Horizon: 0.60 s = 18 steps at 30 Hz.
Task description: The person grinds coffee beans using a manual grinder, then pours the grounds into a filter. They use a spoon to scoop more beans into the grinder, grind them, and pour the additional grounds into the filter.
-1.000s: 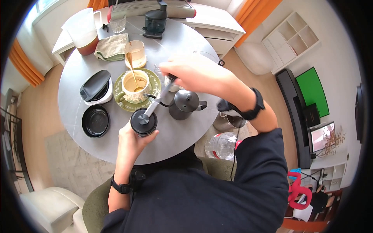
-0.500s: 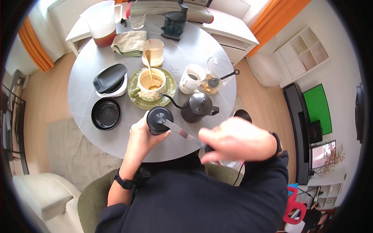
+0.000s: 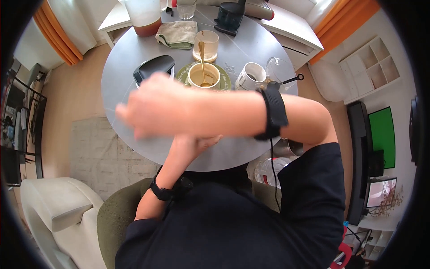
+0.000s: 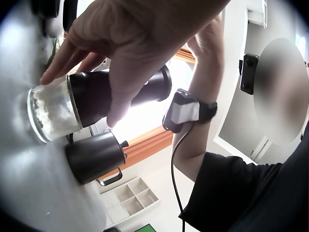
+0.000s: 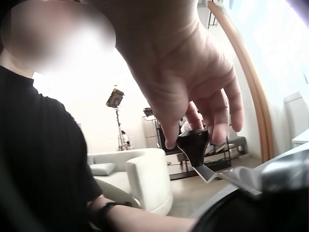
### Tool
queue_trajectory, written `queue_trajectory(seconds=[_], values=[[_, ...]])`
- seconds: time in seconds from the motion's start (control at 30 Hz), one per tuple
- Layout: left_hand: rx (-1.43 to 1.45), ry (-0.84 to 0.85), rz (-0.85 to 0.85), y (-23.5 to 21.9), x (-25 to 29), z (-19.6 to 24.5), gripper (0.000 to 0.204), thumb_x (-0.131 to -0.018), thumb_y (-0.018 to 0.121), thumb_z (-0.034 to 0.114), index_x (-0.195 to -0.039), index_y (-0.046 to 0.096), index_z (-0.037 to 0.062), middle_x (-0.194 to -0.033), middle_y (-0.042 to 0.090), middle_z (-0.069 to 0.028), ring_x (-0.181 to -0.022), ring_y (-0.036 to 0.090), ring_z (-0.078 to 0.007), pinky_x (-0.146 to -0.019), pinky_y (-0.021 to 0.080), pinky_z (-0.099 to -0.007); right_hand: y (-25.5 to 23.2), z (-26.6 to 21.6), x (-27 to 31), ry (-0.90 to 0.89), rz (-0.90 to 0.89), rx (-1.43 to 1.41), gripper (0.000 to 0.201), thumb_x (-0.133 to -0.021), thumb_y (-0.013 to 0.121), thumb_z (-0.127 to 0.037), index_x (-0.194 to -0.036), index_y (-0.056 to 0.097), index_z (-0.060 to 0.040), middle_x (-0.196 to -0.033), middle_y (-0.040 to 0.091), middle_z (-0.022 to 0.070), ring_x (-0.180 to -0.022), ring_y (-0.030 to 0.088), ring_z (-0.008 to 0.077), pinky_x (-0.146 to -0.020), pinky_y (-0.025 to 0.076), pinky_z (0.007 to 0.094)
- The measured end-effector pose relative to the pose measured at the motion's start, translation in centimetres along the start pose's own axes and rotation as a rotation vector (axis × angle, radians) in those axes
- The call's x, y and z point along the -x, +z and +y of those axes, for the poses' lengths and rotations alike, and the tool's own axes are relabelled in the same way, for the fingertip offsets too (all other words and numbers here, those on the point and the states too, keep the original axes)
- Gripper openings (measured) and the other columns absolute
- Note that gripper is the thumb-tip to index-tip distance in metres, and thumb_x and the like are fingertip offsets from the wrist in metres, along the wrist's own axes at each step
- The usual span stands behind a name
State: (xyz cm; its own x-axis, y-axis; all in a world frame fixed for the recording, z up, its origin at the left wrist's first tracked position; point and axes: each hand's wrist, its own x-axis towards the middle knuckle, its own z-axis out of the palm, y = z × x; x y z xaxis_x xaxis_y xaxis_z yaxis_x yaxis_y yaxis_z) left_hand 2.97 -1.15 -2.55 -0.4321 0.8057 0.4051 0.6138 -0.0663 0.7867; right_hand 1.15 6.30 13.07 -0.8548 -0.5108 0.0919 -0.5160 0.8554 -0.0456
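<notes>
The left hand (image 4: 130,43) grips the black body of a hand grinder (image 4: 89,96), whose clear lower cup (image 4: 54,110) is near the table. In the right wrist view the right hand (image 5: 193,82) pinches the black knob (image 5: 193,145) of the grinder's metal crank (image 5: 236,178). From the head view, the right forearm crosses over the left hand (image 3: 190,145) and hides the grinder. Beyond the arm a cup (image 3: 210,80) with a gold spoon (image 3: 202,58) stands on a green plate (image 3: 225,80). A dark kettle (image 4: 96,155) stands beside the grinder.
On the grey table (image 3: 130,130) are a black-lidded container (image 3: 154,68), folded cloth (image 3: 177,34), ribbed glass (image 3: 206,45), white mug (image 3: 251,76), glass vessel (image 3: 278,69) and a pitcher (image 3: 145,20). A plastic bottle (image 3: 271,170) stands below the right edge.
The right hand has swung from the far right, round the near side, to the left across the grinder. The left hand keeps its grip. The head view has shifted, with the table higher in it.
</notes>
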Motion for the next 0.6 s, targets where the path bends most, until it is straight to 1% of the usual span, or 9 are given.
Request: queue_trajectory(seconds=[0.03, 0.1, 0.17, 0.2, 0.27, 0.33, 0.4, 0.5, 0.6], values=[[-0.005, -0.261, 0.010, -0.6, -0.7, 1.6, 0.037, -0.068, 0.084, 0.017, -0.095, 0.064, 0.0012, -0.083, 0.070, -0.0115, -0.073, 0.068, -0.0198, -0.071, 0.053, -0.0323, -0.8, 1.5, -0.6, 0.137, -0.116, 0.055, 0.039, -0.078, 0.069, -0.040, -0.090, 0.058, -0.0048, -0.071, 0.064, 0.0112, -0.066, 0.066, 0.0291, -0.053, 0.052, 0.0406], [0.059, -0.278, -0.028, -1.1, -1.0, 2.4, 0.049, -0.066, 0.082, 0.018, -0.107, 0.058, 0.0038, -0.089, 0.068, -0.0168, -0.082, 0.067, -0.0336, -0.071, 0.053, -0.0396, -0.7, 5.5, 0.1, 0.294, -0.089, 0.045, 0.044, -0.082, 0.065, -0.048, -0.100, 0.058, -0.0077, -0.087, 0.066, 0.0139, -0.083, 0.066, 0.0312, -0.068, 0.053, 0.0425], [0.092, -0.308, -0.035, -1.3, -1.0, 2.8, 0.050, -0.066, 0.082, 0.017, -0.108, 0.058, 0.0046, -0.089, 0.068, -0.0164, -0.084, 0.067, -0.0333, -0.073, 0.053, -0.0396, -0.9, 8.8, 2.7, 0.412, -0.061, 0.057, 0.045, -0.082, 0.065, -0.049, -0.099, 0.058, -0.0080, -0.085, 0.066, 0.0120, -0.089, 0.063, 0.0330, -0.071, 0.051, 0.0436], [0.112, -0.322, -0.036, -1.4, -1.1, 3.0, 0.050, -0.066, 0.082, 0.016, -0.108, 0.058, 0.0050, -0.089, 0.068, -0.0162, -0.085, 0.067, -0.0331, -0.073, 0.053, -0.0396, -1.2, 9.9, 4.9, 0.406, 0.015, 0.110, 0.045, -0.081, 0.066, -0.048, -0.098, 0.057, -0.0075, -0.082, 0.065, 0.0129, -0.084, 0.063, 0.0342, -0.069, 0.050, 0.0440], [0.103, -0.303, -0.005, -1.4, -1.2, 3.2, 0.044, -0.066, 0.083, 0.017, -0.102, 0.062, 0.0038, -0.083, 0.068, -0.0135, -0.075, 0.067, -0.0259, -0.071, 0.052, -0.0354, -2.0, 10.6, 9.3, 0.518, 0.036, 0.031, 0.042, -0.082, 0.067, -0.044, -0.092, 0.055, -0.0048, -0.081, 0.063, 0.0156, -0.082, 0.062, 0.0351, -0.066, 0.049, 0.0441], [0.104, -0.303, 0.005, -1.5, -1.1, 3.4, 0.043, -0.066, 0.084, 0.017, -0.100, 0.063, 0.0034, -0.081, 0.068, -0.0123, -0.070, 0.067, -0.0224, -0.070, 0.052, -0.0334, -2.0, 10.8, 14.0, 0.566, 0.081, -0.081, 0.042, -0.080, 0.071, -0.041, -0.092, 0.055, -0.0041, -0.074, 0.060, 0.0155, -0.071, 0.059, 0.0315, -0.061, 0.045, 0.0415], [0.115, -0.313, -0.002, -1.7, -1.3, 3.7, 0.047, -0.065, 0.084, 0.018, -0.104, 0.062, 0.0038, -0.081, 0.068, -0.0126, -0.070, 0.066, -0.0228, -0.069, 0.052, -0.0334, -4.1, 7.8, 17.2, 0.773, -0.010, -0.207, 0.043, -0.075, 0.077, -0.036, -0.089, 0.055, -0.0029, -0.066, 0.054, 0.0125, -0.059, 0.051, 0.0255, -0.055, 0.041, 0.0370], [0.121, -0.305, -0.038, -2.1, -1.3, 3.8, 0.044, -0.068, 0.080, 0.010, -0.107, 0.058, 0.0055, -0.086, 0.067, -0.0133, -0.079, 0.068, -0.0281, -0.072, 0.053, -0.0366, -5.1, 4.2, 20.9, 0.834, -0.123, -0.391, 0.042, -0.070, 0.082, -0.030, -0.083, 0.053, -0.0028, -0.058, 0.048, 0.0079, -0.051, 0.045, 0.0200, -0.050, 0.038, 0.0326], [0.157, -0.266, 0.007, -1.5, -1.0, 3.0, 0.044, -0.068, 0.080, 0.011, -0.105, 0.057, 0.0058, -0.086, 0.067, -0.0135, -0.080, 0.068, -0.0291, -0.072, 0.053, -0.0373, -5.8, -0.5, 21.1, 0.752, -0.301, -0.477, 0.041, -0.070, 0.081, -0.032, -0.082, 0.052, -0.0063, -0.060, 0.051, 0.0085, -0.056, 0.057, 0.0243, -0.052, 0.043, 0.0348]])
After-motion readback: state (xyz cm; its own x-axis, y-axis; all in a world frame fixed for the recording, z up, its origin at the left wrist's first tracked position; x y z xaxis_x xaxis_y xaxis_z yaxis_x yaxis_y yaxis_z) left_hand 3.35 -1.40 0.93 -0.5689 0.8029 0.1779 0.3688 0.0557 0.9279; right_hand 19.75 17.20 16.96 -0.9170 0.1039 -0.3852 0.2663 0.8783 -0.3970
